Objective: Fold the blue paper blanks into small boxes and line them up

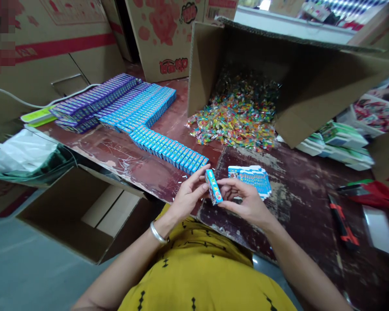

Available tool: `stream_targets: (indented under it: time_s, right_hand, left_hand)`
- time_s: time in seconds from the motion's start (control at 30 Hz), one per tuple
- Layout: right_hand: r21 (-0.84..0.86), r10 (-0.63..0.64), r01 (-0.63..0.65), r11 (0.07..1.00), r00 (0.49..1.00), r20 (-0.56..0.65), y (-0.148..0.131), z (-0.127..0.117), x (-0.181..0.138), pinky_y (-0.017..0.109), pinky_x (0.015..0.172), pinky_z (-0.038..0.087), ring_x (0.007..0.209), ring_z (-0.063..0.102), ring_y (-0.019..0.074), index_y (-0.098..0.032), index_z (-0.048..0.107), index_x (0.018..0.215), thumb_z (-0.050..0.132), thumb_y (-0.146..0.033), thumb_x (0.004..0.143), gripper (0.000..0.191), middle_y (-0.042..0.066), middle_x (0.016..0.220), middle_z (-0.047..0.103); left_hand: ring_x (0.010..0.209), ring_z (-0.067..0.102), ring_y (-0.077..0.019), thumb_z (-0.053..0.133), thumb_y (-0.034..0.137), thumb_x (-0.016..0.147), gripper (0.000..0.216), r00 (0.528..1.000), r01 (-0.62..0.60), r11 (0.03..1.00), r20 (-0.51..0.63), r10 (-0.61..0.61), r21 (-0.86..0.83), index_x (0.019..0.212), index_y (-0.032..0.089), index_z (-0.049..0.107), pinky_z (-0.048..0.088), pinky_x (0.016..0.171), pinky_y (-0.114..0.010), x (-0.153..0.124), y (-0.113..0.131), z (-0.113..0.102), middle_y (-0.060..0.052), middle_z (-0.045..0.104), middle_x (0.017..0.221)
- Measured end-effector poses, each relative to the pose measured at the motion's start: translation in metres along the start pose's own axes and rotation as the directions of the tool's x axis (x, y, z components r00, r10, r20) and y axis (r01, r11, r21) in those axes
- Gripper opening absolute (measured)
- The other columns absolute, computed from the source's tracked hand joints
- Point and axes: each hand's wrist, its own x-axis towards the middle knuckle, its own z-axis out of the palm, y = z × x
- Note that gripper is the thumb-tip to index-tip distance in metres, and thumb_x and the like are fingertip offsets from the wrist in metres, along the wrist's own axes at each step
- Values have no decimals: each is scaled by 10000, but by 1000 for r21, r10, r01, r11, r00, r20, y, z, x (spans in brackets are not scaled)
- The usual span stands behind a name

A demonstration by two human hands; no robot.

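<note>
The dark red bench [294, 220] has scratched, flaking paint. On it lie stacked purple boxes [100, 101], rows of blue boxes [168, 147], a fanned pile of flat blue cards [254, 179], an open carton [202, 65] on its side with wrapped sweets [236, 123] heaped at its mouth, green-and-white packs [339, 140] and a red-and-black knife [343, 224].

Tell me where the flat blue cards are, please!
In the head view, the flat blue cards lie piled on the table, right of the middle, just beyond the right hand and on the near side of the sweets.
</note>
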Motion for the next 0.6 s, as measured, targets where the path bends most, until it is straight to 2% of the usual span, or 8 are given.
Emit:
stream_targets:
  time_s: [0.13,0.23,0.3,0.4,0.5,0.6]
  right_hand:
    - [28,4,-1,1000,993,-122,7,8,-2,268,640,517,694,609,130,-258,523,1255,765,-309,767,547,-8,834,634]
    - [36,13,-7,999,983,-185,11,12,-3,269,630,516,669,600,125,-273,463,1313,786,-321,740,660,-12,853,623]
    - [9,4,-2,1000,981,-192,11,15,-4,275,627,516,665,598,129,-276,465,1319,799,-328,723,685,-13,848,614]
    - [-24,-27,22,999,982,-188,11,18,-5,285,628,518,676,601,143,-281,486,1306,819,-336,699,695,-17,822,606]
    - [-21,-23,20,1000,989,-148,10,15,-7,288,614,519,681,602,150,-286,513,1287,815,-350,704,660,-7,835,607]
    - [-8,6,-7,1000,994,-107,7,6,-7,284,623,527,732,609,154,-283,556,1246,794,-357,732,570,27,944,614]
  left_hand:
    - [903,634,-166,666,336,838,531,1000,18,999,-8,-18,-29,1343,293,507,550,757,-280,0,-3,-1,-60,602,1159]
    - [935,642,-189,681,356,825,612,994,78,996,78,-74,-48,1390,303,453,553,775,-311,-2,-2,-2,-82,593,1222]
    - [995,643,-223,774,328,734,769,981,117,992,163,-107,-49,1415,313,417,551,808,-333,-3,-1,-2,-98,560,1302]
    - [1118,614,-269,879,186,561,1010,961,139,990,246,-127,-32,1429,332,384,530,892,-357,-3,0,-3,-110,502,1388]
    - [1200,571,-293,874,132,541,1023,953,147,989,264,-149,28,1420,329,388,516,933,-388,-1,0,-6,-115,478,1412]
    - [1259,520,-304,882,171,530,950,972,53,983,218,-91,175,1373,278,458,481,997,-414,0,-1,-9,-117,474,1415]
